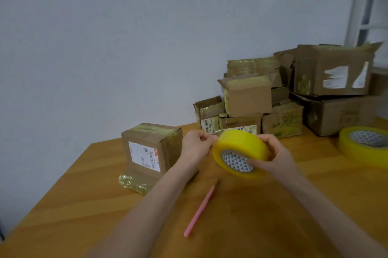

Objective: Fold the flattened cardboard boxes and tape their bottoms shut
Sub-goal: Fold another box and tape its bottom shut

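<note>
Head view: you hold a yellow tape roll (239, 152) in both hands, above the counter (84, 205), about mid-frame. The roll is see-through yellow w/ a white core printed in small dark triangles. It's tilted: the core opening faces near and a bit down, so its axis runs far-to-near, and the band's broad side faces up and far.

Your right hand (275, 155) grips the roll from the right, thumb at the core's edge, fingers curled over the outer band. Your left hand (196, 144) has its fingers curled and pinching at the roll's upper left rim; can't tell if it has the loose tape end.

Left of the hands, a brown cardboard box (151, 150) stands upright on the counter, a little taller than wide. Its top is sealed w/ yellowish tape. A white label (143, 156) sits on the near face. At the bottom a taped flap sticks out toward near-left, flat on the counter.

A pink stick-like tool (200, 209) lies nearer you, long axis near-left to far-right. A second roll (365, 144) lies flat at the right edge. A pile of taped boxes (247, 98) is stacked far right, against the wall (105, 37).
</note>
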